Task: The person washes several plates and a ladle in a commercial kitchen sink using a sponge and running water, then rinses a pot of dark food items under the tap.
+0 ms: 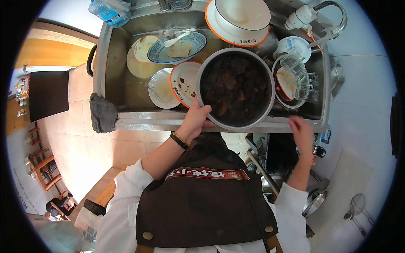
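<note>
My left hand (198,118) grips the near left rim of a round metal pot (235,125), which holds dark brown chunks of food in dark liquid. The pot is above the front edge of a stainless steel double sink (152,121). My right hand (299,126) is off the pot, near the sink's front right edge, fingers curled; nothing shows in it. Left of the pot lie an orange-rimmed plate (185,80) with food scraps and a white dish (164,95). Behind them a blue-patterned oval plate (155,52) carries a white spoon (178,39).
Stacked large bowls (242,15) stand behind the pot. Glass cups (300,79) and bowls fill the right basin below a curved faucet (341,19). A grey cloth (102,114) hangs over the front left corner, and a plastic bottle (110,14) stands at the back left.
</note>
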Motion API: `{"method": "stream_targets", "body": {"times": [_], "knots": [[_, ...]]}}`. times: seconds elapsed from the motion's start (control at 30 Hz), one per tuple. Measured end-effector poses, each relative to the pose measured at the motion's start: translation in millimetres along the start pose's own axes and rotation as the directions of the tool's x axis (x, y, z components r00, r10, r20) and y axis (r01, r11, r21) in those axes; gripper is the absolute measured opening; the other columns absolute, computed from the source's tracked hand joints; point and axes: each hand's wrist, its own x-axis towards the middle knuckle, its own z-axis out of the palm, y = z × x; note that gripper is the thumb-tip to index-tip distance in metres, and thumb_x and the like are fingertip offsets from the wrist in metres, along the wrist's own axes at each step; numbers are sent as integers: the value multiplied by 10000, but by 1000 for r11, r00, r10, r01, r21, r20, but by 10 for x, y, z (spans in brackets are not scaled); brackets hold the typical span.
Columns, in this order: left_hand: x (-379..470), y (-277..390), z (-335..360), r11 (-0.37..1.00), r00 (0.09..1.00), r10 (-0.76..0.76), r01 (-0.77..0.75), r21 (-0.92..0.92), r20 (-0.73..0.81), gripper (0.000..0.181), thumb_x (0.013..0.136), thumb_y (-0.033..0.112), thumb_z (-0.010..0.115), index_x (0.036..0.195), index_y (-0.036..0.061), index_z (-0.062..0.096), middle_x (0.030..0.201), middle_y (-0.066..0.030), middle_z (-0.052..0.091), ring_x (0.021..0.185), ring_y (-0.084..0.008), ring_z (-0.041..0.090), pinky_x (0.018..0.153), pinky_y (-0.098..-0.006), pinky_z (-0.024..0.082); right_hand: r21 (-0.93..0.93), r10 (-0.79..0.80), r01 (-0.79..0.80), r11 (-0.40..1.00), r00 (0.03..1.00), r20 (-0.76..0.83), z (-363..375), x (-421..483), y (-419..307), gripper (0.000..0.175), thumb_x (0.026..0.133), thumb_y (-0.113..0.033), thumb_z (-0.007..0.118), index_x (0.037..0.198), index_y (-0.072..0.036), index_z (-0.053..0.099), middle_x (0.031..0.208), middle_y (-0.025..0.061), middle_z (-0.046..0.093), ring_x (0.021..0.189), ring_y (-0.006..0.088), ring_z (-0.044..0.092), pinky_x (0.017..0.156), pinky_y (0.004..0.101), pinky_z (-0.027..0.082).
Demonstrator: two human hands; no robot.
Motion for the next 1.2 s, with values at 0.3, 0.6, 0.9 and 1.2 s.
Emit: {"method": "stream_targets", "body": {"times": [0.3, 0.6, 0.9, 1.2], "knots": [[10, 20, 34, 999, 1000, 12, -12, -31, 21, 542, 857, -24, 418, 1368, 115, 300, 1205, -145, 544, 945, -276, 663, 617, -392, 622, -267, -414, 393, 880, 910, -24, 808, 1185, -1995, 547, 727, -402, 744, 1177, -123, 608, 1199, 89, 542, 1111, 295, 492, 873, 466, 441], [28, -25, 8, 1000, 1000, 25, -25, -17, -17, 547, 843, -5, 434, 1361, 125, 312, 1166, -127, 554, 891, -239, 659, 577, -362, 609, -95, -575, 570, 816, 818, -27, 946, 378, -1438, 400, 851, -234, 636, 1219, -89, 579, 1230, 105, 553, 1106, 312, 520, 906, 409, 449], [-11, 8, 53, 999, 999, 37, -38, -20, -38, 432, 871, -1, 438, 1289, 96, 400, 1104, -110, 589, 818, -223, 667, 598, -367, 614, -290, -399, 449, 845, 891, 216, 1101, 594, -1385, 506, 851, -351, 617, 1271, -82, 532, 1255, 157, 537, 1098, 353, 536, 914, 443, 456], [-14, -6, 6, 998, 1000, 26, -26, -56, -7, 513, 850, -11, 423, 1342, 104, 333, 1184, -128, 548, 901, -237, 658, 607, -362, 614, 298, -576, 541, 787, 816, 40, 466, 759, -1295, 321, 859, -118, 637, 1173, -56, 605, 1149, 139, 633, 1027, 296, 627, 903, 360, 488]]}}
